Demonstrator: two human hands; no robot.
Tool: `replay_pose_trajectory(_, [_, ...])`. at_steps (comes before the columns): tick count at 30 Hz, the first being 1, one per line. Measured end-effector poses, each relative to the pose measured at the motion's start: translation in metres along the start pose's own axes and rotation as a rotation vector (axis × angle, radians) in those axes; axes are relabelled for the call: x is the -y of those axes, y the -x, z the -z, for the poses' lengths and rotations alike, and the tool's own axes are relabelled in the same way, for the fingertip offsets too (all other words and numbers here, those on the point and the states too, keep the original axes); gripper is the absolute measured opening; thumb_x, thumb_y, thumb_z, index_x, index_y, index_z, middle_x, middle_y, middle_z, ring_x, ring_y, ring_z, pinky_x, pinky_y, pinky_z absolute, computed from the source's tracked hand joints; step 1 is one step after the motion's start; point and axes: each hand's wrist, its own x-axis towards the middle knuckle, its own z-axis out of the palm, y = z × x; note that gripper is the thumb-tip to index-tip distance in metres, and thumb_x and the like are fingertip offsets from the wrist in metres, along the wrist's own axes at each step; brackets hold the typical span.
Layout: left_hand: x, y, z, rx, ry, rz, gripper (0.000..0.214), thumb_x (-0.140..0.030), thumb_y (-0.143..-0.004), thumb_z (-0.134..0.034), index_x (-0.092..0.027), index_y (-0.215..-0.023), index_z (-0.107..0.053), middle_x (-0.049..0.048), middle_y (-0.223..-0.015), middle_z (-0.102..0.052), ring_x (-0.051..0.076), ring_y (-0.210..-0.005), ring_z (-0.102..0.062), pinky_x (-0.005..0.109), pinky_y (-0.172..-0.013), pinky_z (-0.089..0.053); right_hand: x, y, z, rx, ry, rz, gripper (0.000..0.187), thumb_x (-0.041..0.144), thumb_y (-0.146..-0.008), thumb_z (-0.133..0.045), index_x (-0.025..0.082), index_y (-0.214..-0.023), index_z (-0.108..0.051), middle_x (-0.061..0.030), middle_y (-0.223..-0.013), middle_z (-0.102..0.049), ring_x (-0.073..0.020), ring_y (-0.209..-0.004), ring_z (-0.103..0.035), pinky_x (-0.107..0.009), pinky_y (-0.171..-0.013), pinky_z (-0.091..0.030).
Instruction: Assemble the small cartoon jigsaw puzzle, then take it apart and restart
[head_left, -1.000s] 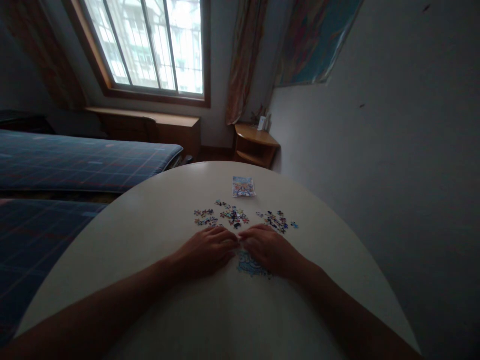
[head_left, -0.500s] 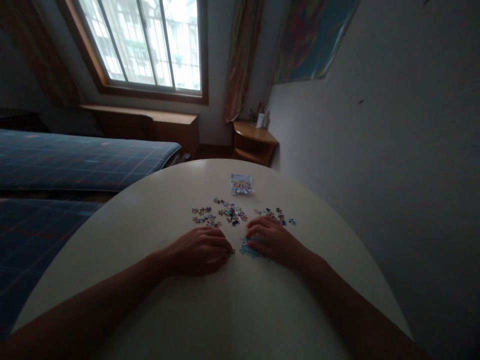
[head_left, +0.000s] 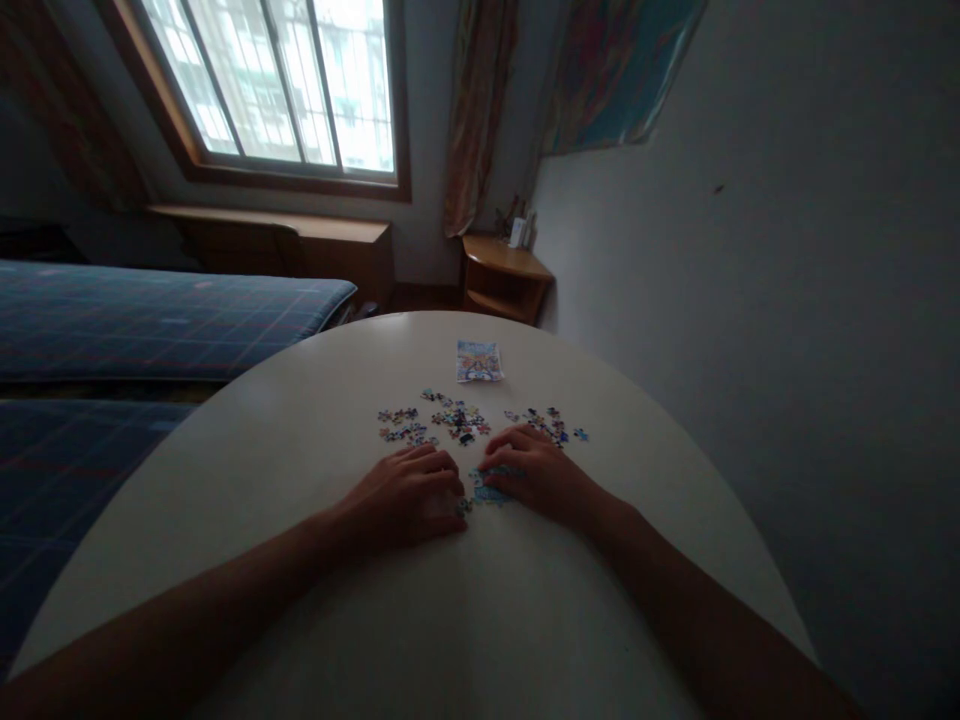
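Note:
My left hand (head_left: 412,496) rests on the white table, thumb and fingers apart. A small puzzle piece (head_left: 464,507) lies at its fingertips, between thumb and forefinger; whether they touch it is hard to tell. My right hand (head_left: 536,472) has its fingers spread over a joined light-blue puzzle section (head_left: 489,493), touching it and partly covering it. Beyond the hands lie loose jigsaw pieces: a left group (head_left: 405,432), a middle group (head_left: 459,420) and a right group (head_left: 553,425), partly behind my right hand.
The round white table (head_left: 360,620) carries a small picture packet (head_left: 479,361) near its far side. Plaid mattresses (head_left: 172,320) are at the left, a wooden corner shelf (head_left: 506,258) stands behind, and a wall (head_left: 787,330) runs along the right.
My left thumb and fingers have parted, showing more of the small piece. My right hand and the blue section have shifted slightly left. The view has moved a little.

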Motion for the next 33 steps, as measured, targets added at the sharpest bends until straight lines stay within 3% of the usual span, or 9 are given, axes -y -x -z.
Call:
replay_pose_trajectory(3, [-0.0032, -0.0008, -0.0023, -0.012, 0.040, 0.052, 0.009, -0.031, -0.088, -0.065, -0.023, -0.091, -0.067, 0.0023, -0.095, -0.066, 0.018, -0.088, -0.060, 0.031, -0.081, -0.049, -0.0003, -0.0001, -0.0008, 0.006, 0.003, 0.005, 0.010, 0.030, -0.087, -0.070, 0.026, -0.096, -0.072, -0.0042, -0.102, -0.069, -0.0193, -0.102, -0.060, -0.036, -0.094, -0.045])
replay_pose_trajectory(6, [-0.0022, -0.0008, -0.0045, -0.034, 0.074, 0.097, 0.007, -0.025, -0.091, -0.061, -0.023, -0.088, -0.067, 0.0020, -0.093, -0.066, 0.017, -0.090, -0.060, 0.030, -0.084, -0.049, -0.0009, 0.0002, -0.0009, 0.015, -0.003, 0.006, 0.011, 0.030, -0.088, -0.069, 0.026, -0.098, -0.071, -0.0041, -0.103, -0.069, -0.0192, -0.103, -0.060, -0.036, -0.094, -0.045])
replay_pose_trajectory(33, [-0.0100, 0.0004, -0.0079, 0.003, 0.157, 0.158, 0.006, -0.028, -0.088, -0.066, -0.022, -0.090, -0.066, 0.0027, -0.099, -0.064, 0.021, -0.098, -0.055, 0.035, -0.090, -0.045, 0.0029, -0.0027, -0.0007, 0.028, -0.017, 0.004, 0.011, 0.028, -0.089, -0.066, 0.024, -0.100, -0.069, -0.0050, -0.103, -0.068, -0.0201, -0.102, -0.059, -0.038, -0.096, -0.044])
